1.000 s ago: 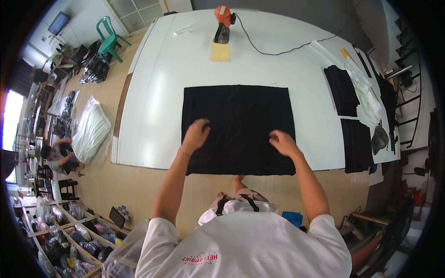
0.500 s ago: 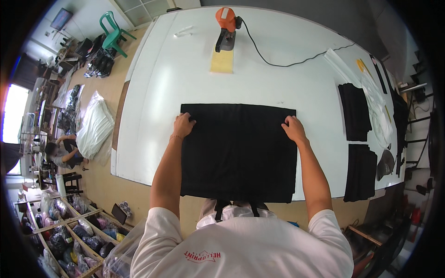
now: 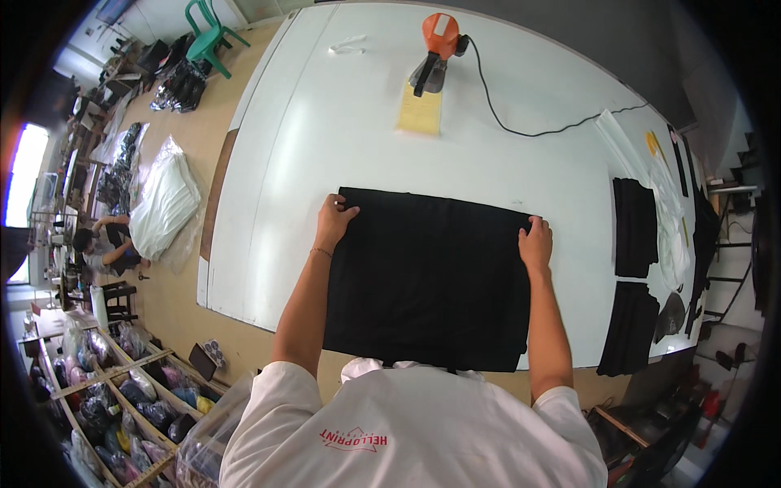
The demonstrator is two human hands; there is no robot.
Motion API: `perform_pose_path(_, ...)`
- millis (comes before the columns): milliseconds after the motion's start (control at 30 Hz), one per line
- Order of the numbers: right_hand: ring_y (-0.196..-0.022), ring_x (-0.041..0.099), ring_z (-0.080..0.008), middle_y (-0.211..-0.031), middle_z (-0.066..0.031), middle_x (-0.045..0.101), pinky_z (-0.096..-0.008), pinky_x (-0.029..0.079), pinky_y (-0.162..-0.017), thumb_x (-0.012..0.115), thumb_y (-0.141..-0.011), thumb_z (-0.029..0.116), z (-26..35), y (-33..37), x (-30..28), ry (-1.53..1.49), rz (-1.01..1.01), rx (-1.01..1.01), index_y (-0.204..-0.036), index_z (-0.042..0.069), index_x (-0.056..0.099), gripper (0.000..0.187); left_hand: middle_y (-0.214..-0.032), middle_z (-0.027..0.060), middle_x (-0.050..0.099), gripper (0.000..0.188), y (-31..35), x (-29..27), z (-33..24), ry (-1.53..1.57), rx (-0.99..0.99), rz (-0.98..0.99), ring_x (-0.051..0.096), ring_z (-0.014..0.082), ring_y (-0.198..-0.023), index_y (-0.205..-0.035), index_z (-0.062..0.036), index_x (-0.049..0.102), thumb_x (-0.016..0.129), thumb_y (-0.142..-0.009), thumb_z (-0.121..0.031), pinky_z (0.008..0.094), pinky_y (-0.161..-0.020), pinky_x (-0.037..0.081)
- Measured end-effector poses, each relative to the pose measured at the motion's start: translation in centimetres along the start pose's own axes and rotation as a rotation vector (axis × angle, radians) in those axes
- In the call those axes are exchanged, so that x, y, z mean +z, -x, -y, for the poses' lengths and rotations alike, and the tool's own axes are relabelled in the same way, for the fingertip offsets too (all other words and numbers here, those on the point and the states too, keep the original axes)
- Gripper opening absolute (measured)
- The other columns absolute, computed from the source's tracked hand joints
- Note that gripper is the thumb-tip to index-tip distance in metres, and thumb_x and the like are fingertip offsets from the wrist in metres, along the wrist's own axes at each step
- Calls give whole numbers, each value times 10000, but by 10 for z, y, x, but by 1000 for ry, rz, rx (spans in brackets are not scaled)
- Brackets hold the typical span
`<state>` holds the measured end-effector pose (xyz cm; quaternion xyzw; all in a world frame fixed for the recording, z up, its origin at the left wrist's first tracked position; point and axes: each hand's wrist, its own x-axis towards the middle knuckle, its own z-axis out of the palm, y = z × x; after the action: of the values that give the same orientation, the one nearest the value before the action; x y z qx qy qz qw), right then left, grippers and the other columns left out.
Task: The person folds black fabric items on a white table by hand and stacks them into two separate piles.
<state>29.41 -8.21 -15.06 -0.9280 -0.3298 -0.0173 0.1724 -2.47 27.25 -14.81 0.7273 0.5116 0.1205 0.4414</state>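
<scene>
Step in hand, as judged: a large, near-square panel of matte black fabric (image 3: pixel 427 281) is being squared up by its two far corners. It is laid on the broad white smooth-topped worktop (image 3: pixel 268 220), right of the middle of the near edge's left half, with its near side brought to that edge and seemingly let hang slightly past it.

Far-left corner: apparently pinched by the bare left hand (image 3: pixel 335 218), thumb laid over the cloth, fingers curled at the border. Far-right corner: taken by the bare right hand (image 3: pixel 535 241), fingers bent in; a pinch is judged, though the thumb's hold cannot be made out fully.

Next move, as judged: even tension between both corners is called for, so that the far side is drawn straight and no layer is skewed.

Cloth: evenly dark, fairly flat, marked only by faint creases. Far side slightly slanted in view, straight for the most part. A small step is shown at the near-right corner, so more than one layer is suspected; the number cannot be told.

Towards the worktop's right edge, two folded black cloth stacks (image 3: pixel 634 228) are set out.
</scene>
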Motion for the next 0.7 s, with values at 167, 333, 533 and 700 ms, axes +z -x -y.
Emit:
perform_pose_path(167, -958, 669, -274, -1135, -148, 655, -374, 534, -854, 639, -928, 151, 161, 30, 8, -660, 360, -31, -1210, 23, 568, 318, -940, 113, 589, 328, 34, 4, 9, 216, -57, 42, 562, 196, -883, -1031, 40, 592, 752, -835, -168, 322, -777, 476)
perform_pose_path(333, -1036, 647, -187, -1216, -147, 634, -314, 509, -922, 621, -954, 133, 253, 57, 51, -1297, 639, 93, -1292, -27, 521, 387, -765, -11, 485, 170, 73, 23, -15, 509, 137, 69, 438, 84, -745, -870, 8, 544, 691, -873, -77, 259, -666, 415)
perform_pose_path(533, -1030, 620, -147, -1159, -104, 625, -296, 496, -922, 604, -966, 103, 264, 53, 34, -1417, 597, 153, -1254, -58, 524, 339, -1256, 143, 657, 458, 104, 26, -35, 558, 179, 185, 610, 148, -1129, -1369, 31, 534, 638, -933, -58, 287, -950, 478)
perform_pose_path(700, -1025, 615, -137, -1122, -95, 629, -284, 495, -901, 608, -968, 120, 256, 49, 26, -1415, 612, 178, -1217, -52, 548, 308, -1354, 177, 601, 492, 109, 24, -39, 477, 171, 253, 605, 176, -1183, -1403, 17, 505, 627, -931, -48, 290, -970, 474)
